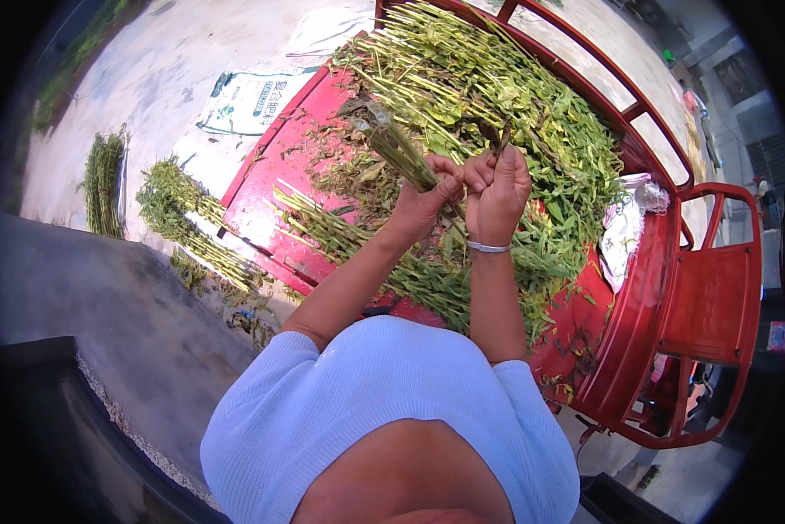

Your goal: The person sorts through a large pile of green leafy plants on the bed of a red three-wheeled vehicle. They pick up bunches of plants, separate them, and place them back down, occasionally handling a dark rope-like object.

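My left hand (pixel 426 199) is closed around a small bundle of green stalks (pixel 399 150), whose cut ends point up and to the left. Close beside it, my right hand (pixel 497 188) has its fingers bent in a pinch, and a dark withered leaf (pixel 501 135) sticks up from the fingertips. A silver bracelet (pixel 488 248) circles the right wrist. Both hands are above the red cargo bed (pixel 275 188) of a vehicle. Beyond them lies a large heap of leafy green stalks (pixel 471 79), and a smaller pile of stalks (pixel 331 223) rests under my left forearm.
Red rails (pixel 615 83) border the bed's far side, with a red seat frame (pixel 707 301) at the right. A white plastic bag (pixel 621 231) lies by the bed's right end. On the ground at left are a printed white sack (pixel 254 100) and stalk bundles (pixel 104 185).
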The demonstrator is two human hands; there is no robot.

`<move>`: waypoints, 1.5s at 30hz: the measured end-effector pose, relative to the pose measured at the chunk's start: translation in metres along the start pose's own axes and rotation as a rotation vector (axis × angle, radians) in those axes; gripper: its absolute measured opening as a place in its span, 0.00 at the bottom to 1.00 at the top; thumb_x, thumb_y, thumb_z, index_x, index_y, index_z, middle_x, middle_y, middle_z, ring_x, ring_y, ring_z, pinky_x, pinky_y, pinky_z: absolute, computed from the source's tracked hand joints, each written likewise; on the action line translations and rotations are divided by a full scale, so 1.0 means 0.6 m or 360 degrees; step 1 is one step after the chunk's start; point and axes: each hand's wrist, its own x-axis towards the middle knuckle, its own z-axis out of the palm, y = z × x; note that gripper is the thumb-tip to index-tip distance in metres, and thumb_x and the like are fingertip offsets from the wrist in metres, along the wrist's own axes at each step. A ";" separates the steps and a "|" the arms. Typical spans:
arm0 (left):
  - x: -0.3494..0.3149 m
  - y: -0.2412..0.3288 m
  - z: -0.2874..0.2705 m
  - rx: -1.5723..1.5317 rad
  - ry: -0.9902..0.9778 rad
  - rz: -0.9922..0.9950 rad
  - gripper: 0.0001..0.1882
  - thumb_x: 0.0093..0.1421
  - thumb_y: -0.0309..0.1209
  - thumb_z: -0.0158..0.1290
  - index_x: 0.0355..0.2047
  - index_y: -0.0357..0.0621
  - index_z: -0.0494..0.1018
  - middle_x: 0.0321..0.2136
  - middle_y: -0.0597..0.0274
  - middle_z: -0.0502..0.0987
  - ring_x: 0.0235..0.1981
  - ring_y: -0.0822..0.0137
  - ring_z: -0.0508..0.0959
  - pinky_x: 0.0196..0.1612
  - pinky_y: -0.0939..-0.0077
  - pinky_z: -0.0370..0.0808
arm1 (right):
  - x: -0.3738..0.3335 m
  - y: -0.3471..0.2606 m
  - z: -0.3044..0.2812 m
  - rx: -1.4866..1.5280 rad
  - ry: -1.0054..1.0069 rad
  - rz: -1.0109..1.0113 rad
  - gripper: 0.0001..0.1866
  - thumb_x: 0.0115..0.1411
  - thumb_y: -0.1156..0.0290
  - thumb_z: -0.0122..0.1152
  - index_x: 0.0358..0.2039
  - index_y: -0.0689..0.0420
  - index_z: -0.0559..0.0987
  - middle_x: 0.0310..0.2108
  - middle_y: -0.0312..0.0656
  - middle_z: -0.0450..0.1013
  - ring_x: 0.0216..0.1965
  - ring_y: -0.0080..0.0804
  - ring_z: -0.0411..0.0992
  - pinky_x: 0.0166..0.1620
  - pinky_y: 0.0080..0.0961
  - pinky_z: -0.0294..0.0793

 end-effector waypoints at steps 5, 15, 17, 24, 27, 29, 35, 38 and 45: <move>0.003 0.009 0.046 0.0133 -0.0261 -0.0052 0.11 0.57 0.34 0.56 0.35 0.42 0.68 0.24 0.68 0.70 0.23 0.79 0.66 0.26 0.84 0.64 | 0.001 -0.082 0.020 0.0180 -0.0063 -0.0073 0.16 0.66 0.62 0.42 0.23 0.56 0.62 0.16 0.30 0.51 0.15 0.18 0.51 0.20 0.18 0.54; 0.010 -0.025 -0.001 0.0030 -0.0031 -0.0051 0.09 0.61 0.34 0.51 0.30 0.43 0.67 0.18 0.71 0.64 0.20 0.76 0.63 0.26 0.80 0.64 | 0.062 -0.308 -0.026 -0.0124 -0.0237 -0.0851 0.18 0.62 0.56 0.50 0.22 0.54 0.64 0.15 0.28 0.50 0.14 0.15 0.47 0.15 0.12 0.42; 0.016 -0.025 0.011 0.0191 0.0007 -0.0009 0.09 0.60 0.34 0.52 0.29 0.42 0.67 0.19 0.70 0.66 0.20 0.77 0.64 0.24 0.81 0.63 | 0.050 -0.224 0.023 -0.0326 -0.0645 -0.0539 0.28 0.49 0.50 0.64 0.39 0.61 0.72 0.17 0.26 0.57 0.16 0.12 0.51 0.17 0.11 0.47; 0.029 -0.054 0.024 0.0145 -0.0032 0.0157 0.10 0.60 0.35 0.52 0.30 0.42 0.67 0.19 0.68 0.66 0.21 0.75 0.64 0.26 0.79 0.64 | 0.019 -0.055 0.103 -0.2230 -0.1237 -0.1090 0.26 0.39 0.80 0.59 0.44 0.56 0.72 0.23 0.43 0.68 0.20 0.39 0.67 0.23 0.29 0.67; 0.028 -0.063 0.014 0.0115 0.0073 0.0196 0.10 0.61 0.35 0.51 0.30 0.42 0.67 0.20 0.68 0.65 0.21 0.75 0.64 0.27 0.78 0.65 | -0.005 -0.050 0.105 -0.2017 -0.1395 -0.1040 0.13 0.41 0.80 0.56 0.31 0.57 0.73 0.21 0.43 0.66 0.20 0.40 0.67 0.23 0.30 0.67; 0.034 -0.054 -0.013 0.0019 0.0252 0.0184 0.10 0.61 0.35 0.51 0.30 0.42 0.67 0.20 0.68 0.64 0.21 0.74 0.64 0.27 0.77 0.66 | -0.044 -0.064 0.103 -0.1643 -0.1574 -0.0910 0.12 0.42 0.80 0.56 0.31 0.58 0.73 0.21 0.43 0.66 0.20 0.41 0.66 0.23 0.29 0.66; 0.069 -0.035 -0.138 -0.0369 0.0624 -0.0112 0.16 0.60 0.44 0.51 0.26 0.46 0.64 0.16 0.72 0.59 0.19 0.75 0.60 0.29 0.75 0.69 | -0.093 -0.137 -0.116 -0.1949 -0.0992 -0.0109 0.09 0.45 0.78 0.56 0.29 0.62 0.70 0.22 0.47 0.66 0.26 0.47 0.68 0.29 0.36 0.67; 0.064 -0.018 -0.167 -0.0423 0.0846 -0.0239 0.19 0.57 0.51 0.50 0.21 0.51 0.64 0.12 0.76 0.54 0.16 0.75 0.57 0.32 0.72 0.66 | -0.207 -0.163 -0.348 -0.3140 -0.0421 0.0772 0.14 0.47 0.67 0.61 0.33 0.61 0.74 0.30 0.50 0.71 0.35 0.50 0.71 0.36 0.37 0.71; 0.052 0.061 -0.115 -0.0526 0.0323 -0.0090 0.20 0.58 0.51 0.50 0.19 0.50 0.72 0.09 0.74 0.57 0.16 0.74 0.58 0.34 0.71 0.65 | -0.502 -0.180 -0.501 -0.3196 0.0152 0.1918 0.31 0.38 0.50 0.71 0.37 0.59 0.77 0.40 0.53 0.72 0.42 0.51 0.72 0.43 0.43 0.72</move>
